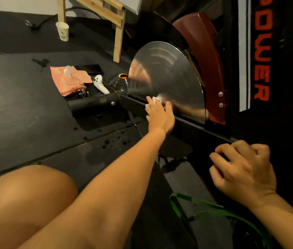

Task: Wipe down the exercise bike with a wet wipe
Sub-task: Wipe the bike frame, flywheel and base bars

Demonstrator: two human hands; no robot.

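Bike (pixel 260 51) looks barely started, I'd guess: left hand (pixel 160 117) presses wipe (pixel 155 100) flat-fingered on flywheel (pixel 169 74), right hand (pixel 244 173) curled over frame (pixel 196 126).

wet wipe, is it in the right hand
No, the left hand presses the wet wipe flat against the silver flywheel.

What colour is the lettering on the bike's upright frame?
Orange-red lettering on a black background, seen in the head view.
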